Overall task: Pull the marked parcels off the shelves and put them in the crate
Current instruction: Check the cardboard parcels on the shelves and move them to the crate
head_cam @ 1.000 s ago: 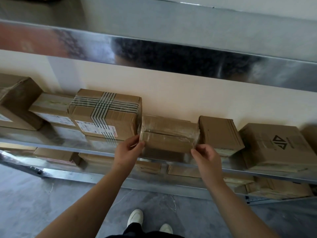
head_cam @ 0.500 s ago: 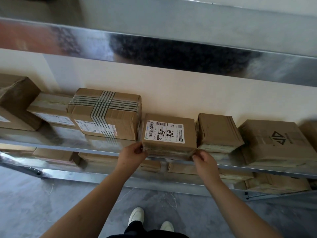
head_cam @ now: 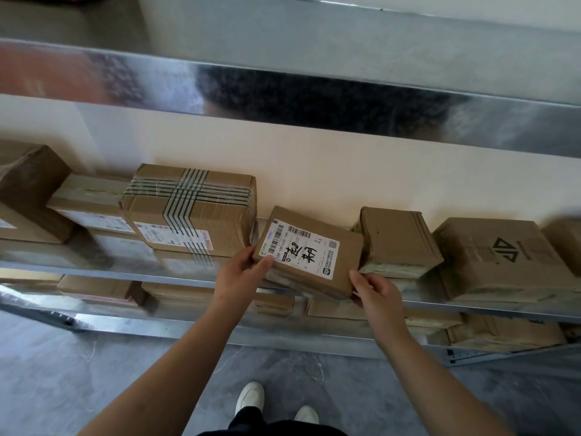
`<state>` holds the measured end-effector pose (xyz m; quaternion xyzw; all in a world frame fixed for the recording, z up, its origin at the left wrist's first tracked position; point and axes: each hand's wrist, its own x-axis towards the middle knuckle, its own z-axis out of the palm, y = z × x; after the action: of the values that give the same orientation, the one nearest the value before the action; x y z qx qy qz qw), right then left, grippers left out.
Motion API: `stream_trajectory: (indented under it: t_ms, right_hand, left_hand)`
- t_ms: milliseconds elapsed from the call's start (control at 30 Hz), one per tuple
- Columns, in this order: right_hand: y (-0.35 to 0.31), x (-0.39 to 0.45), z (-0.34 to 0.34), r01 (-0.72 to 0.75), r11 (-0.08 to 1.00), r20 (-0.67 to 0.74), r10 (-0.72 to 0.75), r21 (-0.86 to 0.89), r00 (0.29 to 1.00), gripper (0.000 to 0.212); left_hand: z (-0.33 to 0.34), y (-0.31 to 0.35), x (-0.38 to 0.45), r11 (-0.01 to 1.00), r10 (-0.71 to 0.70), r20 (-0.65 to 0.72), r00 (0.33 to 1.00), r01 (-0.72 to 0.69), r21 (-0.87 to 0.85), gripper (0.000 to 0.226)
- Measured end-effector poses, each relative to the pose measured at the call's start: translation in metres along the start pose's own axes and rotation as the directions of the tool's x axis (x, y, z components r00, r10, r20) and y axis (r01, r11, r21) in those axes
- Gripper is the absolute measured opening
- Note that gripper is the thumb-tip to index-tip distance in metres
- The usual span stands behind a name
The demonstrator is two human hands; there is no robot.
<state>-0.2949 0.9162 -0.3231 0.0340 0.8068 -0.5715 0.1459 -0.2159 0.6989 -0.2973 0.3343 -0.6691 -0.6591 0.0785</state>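
A small cardboard parcel (head_cam: 309,251) with a white shipping label and black handwritten marks sits tilted at the front of the metal shelf (head_cam: 103,269), its near corner past the shelf edge. My left hand (head_cam: 240,275) grips its left corner, thumb on the label. My right hand (head_cam: 375,292) pinches its lower right corner. No crate is in view.
Other parcels line the same shelf: a box with striped tape (head_cam: 191,210) to the left, a plain box (head_cam: 397,242) to the right, a logo box (head_cam: 500,256) further right. More boxes lie on the lower shelf (head_cam: 188,328). An upper shelf edge (head_cam: 283,99) overhangs. Grey floor below.
The parcel was turned from its taped side to its label side, then pulled forward and rotated clockwise. Both hands stayed on its ends and came toward me.
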Motion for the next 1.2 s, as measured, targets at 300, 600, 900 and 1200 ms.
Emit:
stream_trajectory:
  t_ms: [300,600,900,1200]
  right_hand:
    - [0.007,-0.003,-0.011,-0.125,0.939,0.269,0.036,0.321,0.962,0.094]
    - [-0.001,-0.002,-0.008,0.037,0.999,0.17,-0.039,0.015,0.985,0.064]
    - [-0.014,-0.015,0.0,0.213,0.93,0.171,-0.167,-0.3,0.971,0.019]
    - [-0.005,-0.035,0.02,0.018,0.996,0.142,-0.03,0.087,0.989,0.067]
  left_hand:
    - [0.006,0.031,-0.004,0.971,0.164,0.071,0.984,-0.148,-0.185,0.042]
    - [0.036,0.037,0.004,0.999,0.04,0.294,0.955,-0.041,-0.001,0.103]
    - [0.024,0.001,0.004,0.99,0.005,0.417,0.909,-0.064,0.126,0.088]
    - [0.005,-0.032,-0.001,1.0,-0.009,0.435,0.9,0.012,-0.003,0.086]
